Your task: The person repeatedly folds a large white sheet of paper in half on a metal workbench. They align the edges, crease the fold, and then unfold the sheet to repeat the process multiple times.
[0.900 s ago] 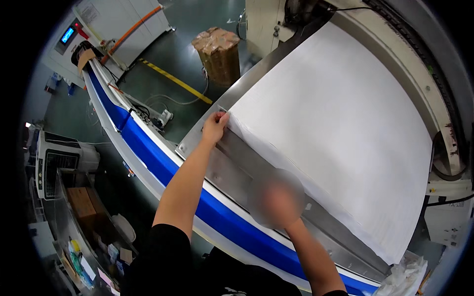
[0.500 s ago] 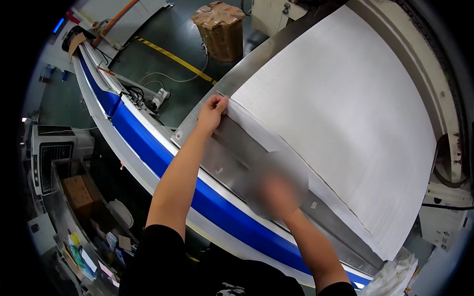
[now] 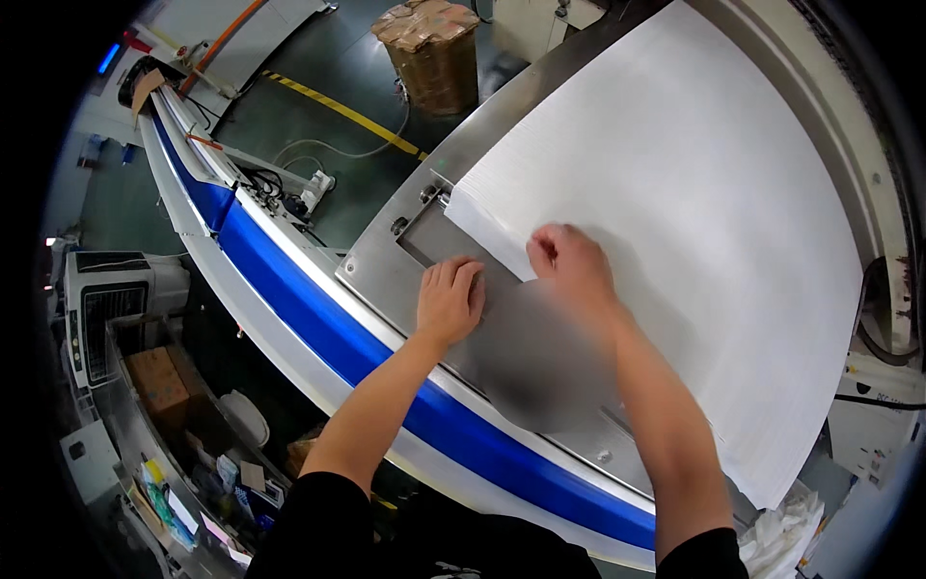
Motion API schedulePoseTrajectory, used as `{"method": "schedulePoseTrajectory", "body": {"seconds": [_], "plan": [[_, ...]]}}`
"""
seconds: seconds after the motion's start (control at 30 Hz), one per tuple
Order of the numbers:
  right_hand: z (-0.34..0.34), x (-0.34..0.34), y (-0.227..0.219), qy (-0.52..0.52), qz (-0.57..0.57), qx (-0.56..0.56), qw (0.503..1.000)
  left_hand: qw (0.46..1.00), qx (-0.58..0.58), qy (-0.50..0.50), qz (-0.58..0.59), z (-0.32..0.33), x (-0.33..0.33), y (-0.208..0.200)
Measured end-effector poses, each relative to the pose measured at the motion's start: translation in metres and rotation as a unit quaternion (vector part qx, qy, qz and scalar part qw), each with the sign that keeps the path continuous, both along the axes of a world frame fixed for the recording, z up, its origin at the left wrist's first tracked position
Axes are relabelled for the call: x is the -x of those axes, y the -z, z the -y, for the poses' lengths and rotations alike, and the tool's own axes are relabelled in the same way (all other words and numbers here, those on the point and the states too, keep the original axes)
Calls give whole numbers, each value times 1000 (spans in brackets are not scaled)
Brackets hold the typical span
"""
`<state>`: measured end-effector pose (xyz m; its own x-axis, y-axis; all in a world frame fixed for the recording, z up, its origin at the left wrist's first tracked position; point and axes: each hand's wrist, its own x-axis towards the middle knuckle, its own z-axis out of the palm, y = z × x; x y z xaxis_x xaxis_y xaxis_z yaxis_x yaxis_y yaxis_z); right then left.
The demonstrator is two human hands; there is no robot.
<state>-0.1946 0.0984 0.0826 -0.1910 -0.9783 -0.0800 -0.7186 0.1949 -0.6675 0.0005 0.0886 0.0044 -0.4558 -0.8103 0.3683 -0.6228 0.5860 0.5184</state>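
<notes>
Stack (image 3: 704,222), white, sheets squared up, one block: lying flat on the table (image 3: 386,268), metal, its near-left corner just beside a small bolted fixture (image 3: 429,193). Right hand (image 3: 576,262), one: over the stack's near edge, fingers bent, thumb and forefinger close together; from where I stand I cannot tell whether a sheet is pinched between them. Left hand (image 3: 450,301), one: above the table, apart from the stack, fingers half curled, no object showing; whether it is closed on anything I cannot tell. Change, noted: a moment ago the left hand was at that corner and the right lower down, over the table; now the left has come away and the right has moved up to the edge, so the corner looks unheld and any handling of the sheets would seem to rest with the right. Beyond: guard (image 3: 289,288), blue and white, along the table's near side; plastic bag (image 3: 786,540), crumpled, by the stack's near-right end; drum (image 3: 434,79), brown, on the floor; box (image 3: 156,381), cardboard, far left
</notes>
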Motion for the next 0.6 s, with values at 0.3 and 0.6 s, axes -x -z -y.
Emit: {"method": "schedulePoseTrajectory", "body": {"seconds": [0.3,0.6], "plan": [[62,7,27,-8,20,3,1000,999,4,-9,33,1,-1,6],[65,7,33,21,-17,13,1000,999,7,-8,-33,10,0,-1]]}}
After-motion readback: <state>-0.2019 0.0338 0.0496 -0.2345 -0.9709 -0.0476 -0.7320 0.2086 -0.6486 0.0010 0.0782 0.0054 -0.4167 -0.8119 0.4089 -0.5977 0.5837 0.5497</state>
